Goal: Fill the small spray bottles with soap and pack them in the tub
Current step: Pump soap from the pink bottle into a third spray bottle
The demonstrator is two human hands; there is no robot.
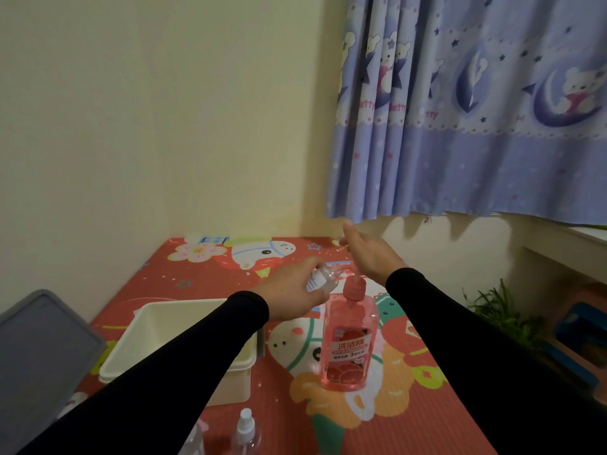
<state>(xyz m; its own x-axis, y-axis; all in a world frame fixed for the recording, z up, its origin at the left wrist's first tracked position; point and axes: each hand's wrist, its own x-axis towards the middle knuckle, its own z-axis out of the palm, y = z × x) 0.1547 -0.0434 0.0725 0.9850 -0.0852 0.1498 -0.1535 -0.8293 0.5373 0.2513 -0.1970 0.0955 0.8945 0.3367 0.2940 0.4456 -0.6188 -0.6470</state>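
The small spray bottle (pixel 323 279) is up off the mat, tipped on its side in the left hand (pixel 292 295), its open neck aimed right at the spout of the pink soap bottle (pixel 349 336). That hand is wrapped around the clear body, fingers closed on it. The right hand (pixel 369 254) lies flat, fingers spread, palm down over the pump head (pixel 354 289); whether it touches the pump is hard to tell from here. It holds nothing.

This looks like the filling step, and a good fill hangs on alignment: keep the little neck right under the spout tip, press the pump slowly and straight down so the tall bottle doesn't tip, and let each squirt drain before the next.

Left of the soap sits the cream tub (pixel 184 343), its far wall showing bare; the arm hides the rest. Near the front edge another capped spray bottle (pixel 245 431) stands on the red cartoon mat (pixel 410 405). A grey lid (pixel 42 356) lies far left. On the far right hangs a blue curtain (pixel 476 126).
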